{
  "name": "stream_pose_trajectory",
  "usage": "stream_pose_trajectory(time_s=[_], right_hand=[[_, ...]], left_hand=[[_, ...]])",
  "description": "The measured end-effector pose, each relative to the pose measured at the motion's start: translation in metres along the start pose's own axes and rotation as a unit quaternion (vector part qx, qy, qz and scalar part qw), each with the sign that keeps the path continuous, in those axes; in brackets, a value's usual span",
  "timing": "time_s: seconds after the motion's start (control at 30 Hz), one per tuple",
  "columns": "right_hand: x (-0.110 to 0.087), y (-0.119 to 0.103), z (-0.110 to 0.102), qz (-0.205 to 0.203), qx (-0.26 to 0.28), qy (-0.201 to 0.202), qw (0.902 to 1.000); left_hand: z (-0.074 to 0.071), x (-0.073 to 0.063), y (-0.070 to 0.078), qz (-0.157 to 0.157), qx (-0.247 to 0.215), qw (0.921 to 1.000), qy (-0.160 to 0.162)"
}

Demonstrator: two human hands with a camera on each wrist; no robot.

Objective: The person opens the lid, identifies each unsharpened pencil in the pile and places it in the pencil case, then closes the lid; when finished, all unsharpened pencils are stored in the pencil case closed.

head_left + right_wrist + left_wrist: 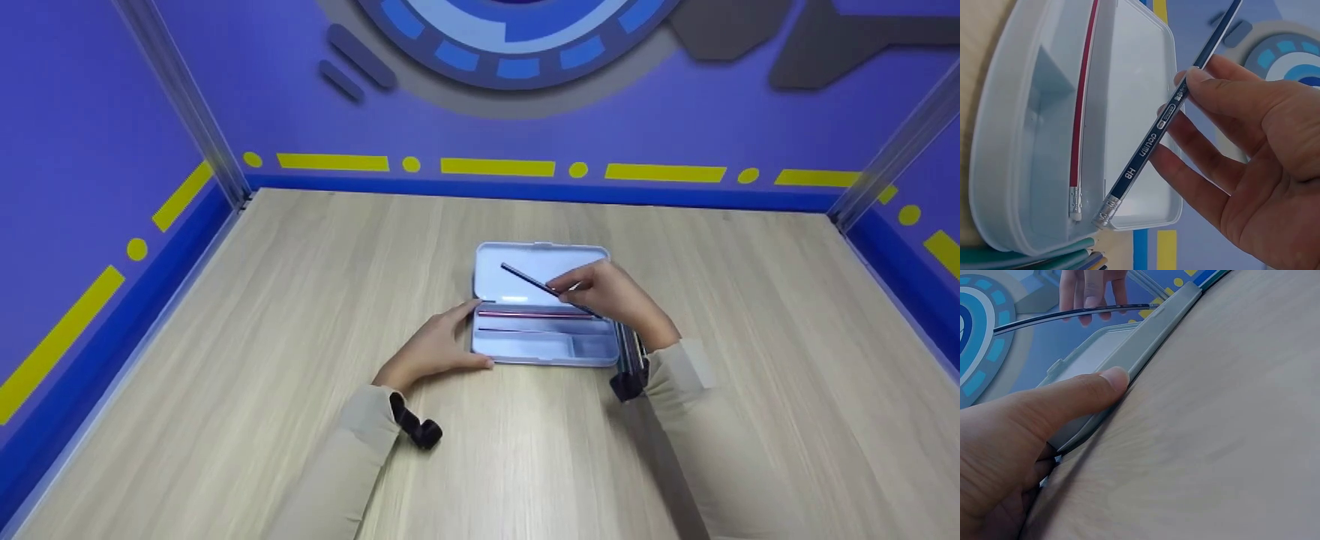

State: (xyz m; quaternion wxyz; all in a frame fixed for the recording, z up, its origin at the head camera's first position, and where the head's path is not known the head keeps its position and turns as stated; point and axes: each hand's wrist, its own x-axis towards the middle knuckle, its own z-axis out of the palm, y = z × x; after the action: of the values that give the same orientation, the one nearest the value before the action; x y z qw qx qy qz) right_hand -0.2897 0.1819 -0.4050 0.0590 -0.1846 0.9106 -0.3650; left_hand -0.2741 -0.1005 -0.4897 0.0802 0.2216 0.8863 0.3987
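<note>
A pale plastic pencil case [545,362] lies on the table with its lid [495,274] folded back. My left hand [435,345] holds its left end, the thumb against the front wall and the fingers behind the corner. Above the case, my right hand [619,300] pinches a dark pencil [1145,143] marked HB between thumb and fingers. The pencil slants, its silver ferrule [1107,211] low, near the case's end in the right wrist view. A red pencil [1079,112] with a white eraser lies lengthwise in the back compartment.
Several loose pencils [1072,260], some green, lie beside the case's right end, partly hidden under my right wrist in the head view. Black wrist mounts [420,433] sit on both sleeves. Blue panels [450,135] with yellow marks wall the wooden table [322,285].
</note>
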Motion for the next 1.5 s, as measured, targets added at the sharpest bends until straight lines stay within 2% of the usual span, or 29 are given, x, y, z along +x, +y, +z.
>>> stream_pose_trajectory(time_s=[0.23,0.53,0.7,0.93,1.5], right_hand=[[0.000,-0.002,0.006,0.005,-0.019,-0.004,0.9998],[-0.001,-0.001,0.007,0.035,-0.027,-0.019,0.9988],[-0.006,0.003,0.004,0.028,-0.031,-0.019,0.9989],[-0.012,0.011,-0.003,0.010,-0.034,-0.008,0.9993],[-0.034,0.042,-0.023,0.057,-0.043,0.047,0.9963]], left_hand=[[0.000,-0.001,0.001,0.003,0.002,1.0000,0.000],[0.000,-0.001,0.001,0.000,-0.009,1.0000,-0.003],[0.000,-0.002,0.000,0.003,-0.018,0.9998,-0.002],[0.000,-0.002,-0.001,0.007,-0.015,0.9999,-0.001],[-0.001,-0.001,0.001,-0.002,-0.005,1.0000,-0.005]])
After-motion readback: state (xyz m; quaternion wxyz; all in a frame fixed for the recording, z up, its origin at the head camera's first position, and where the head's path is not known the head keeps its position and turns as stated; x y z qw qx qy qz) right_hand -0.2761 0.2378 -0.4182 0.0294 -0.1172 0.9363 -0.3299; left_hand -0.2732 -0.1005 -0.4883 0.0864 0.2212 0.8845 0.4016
